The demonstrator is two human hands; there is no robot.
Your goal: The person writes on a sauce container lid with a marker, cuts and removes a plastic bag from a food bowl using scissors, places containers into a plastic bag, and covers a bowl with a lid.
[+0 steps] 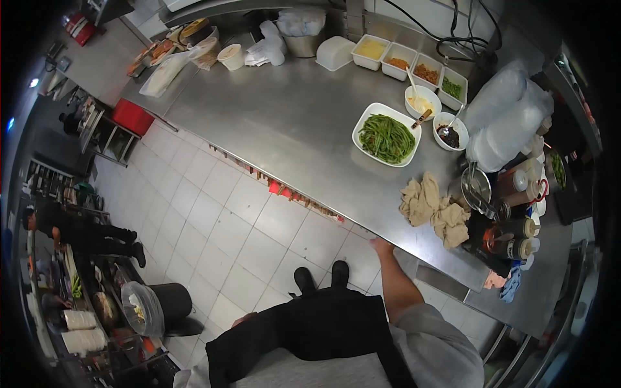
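My right arm reaches forward to the near edge of the steel counter [278,123]. My right hand [381,245] is at that edge, small and foreshortened; its fingers do not show clearly. Of my left hand [244,319], only a sliver shows beside my black apron [297,330], and its fingers are hidden. A crumpled beige cloth [424,202] lies on the counter right of my right hand. Farther back stands a white dish of green beans [387,139]. Beside it are a bowl of pale sauce [424,102] and a bowl of dark sauce [451,132], with utensils in them.
White tubs of chopped ingredients [427,73] line the counter's back. Sauce bottles [517,227], a metal container with tongs [475,191] and plastic-wrapped stacks [504,123] crowd the right. A lined bin [143,310] stands at left, near another person [77,229]. Clips hang along the counter edge.
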